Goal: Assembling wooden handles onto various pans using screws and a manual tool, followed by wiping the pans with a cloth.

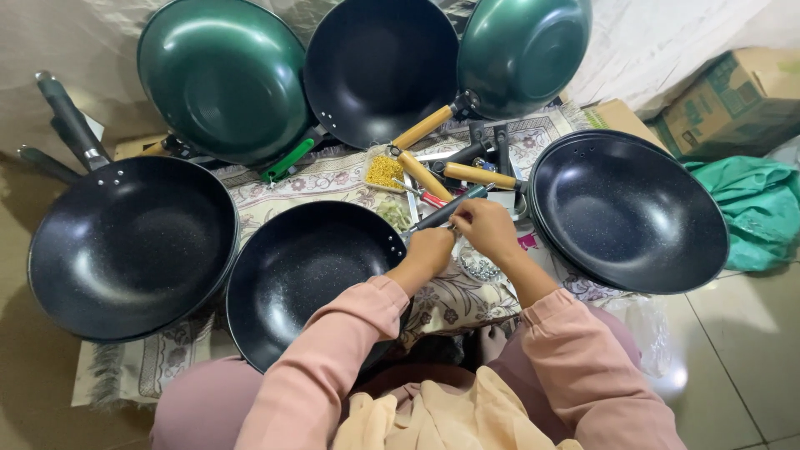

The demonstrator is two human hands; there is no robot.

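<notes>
Tiled floor lies under us, with a patterned rug [333,179] spread over it and pans all around. Our left hand [429,250] is curled shut at the rim of the nearest black pan [304,271], where the dark handle [446,208] meets it. Our right hand [486,227], just beside the left, pinches its fingers together on the same handle. That handle's long axis runs from the pan's rim up and away to the right, its free end pointing away from us.

We count six pans: four black inside, two green. One black pan [133,246] sits well left of our hands, another [629,212] close to the right. Beyond our hands lie three loose wooden handles [479,175] and a small tray of yellow screws [384,171]. A cardboard box [733,100] stands far right.
</notes>
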